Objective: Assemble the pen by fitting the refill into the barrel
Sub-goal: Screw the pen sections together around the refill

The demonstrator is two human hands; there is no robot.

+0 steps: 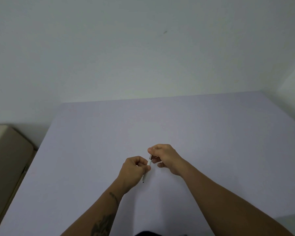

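Observation:
A slim white pen barrel is held tilted over the middle of the pale lilac table. My left hand grips its middle; the lower end with a small dark tip pokes out below the fist. My right hand pinches the upper end, where a small grey part shows between the fingertips. The two hands almost touch. Whether the refill is inside the barrel is hidden by the fingers.
A beige cushioned seat or box stands left of the table, below its edge. A plain white wall rises behind the far table edge. A dark patch of clothing shows at the bottom.

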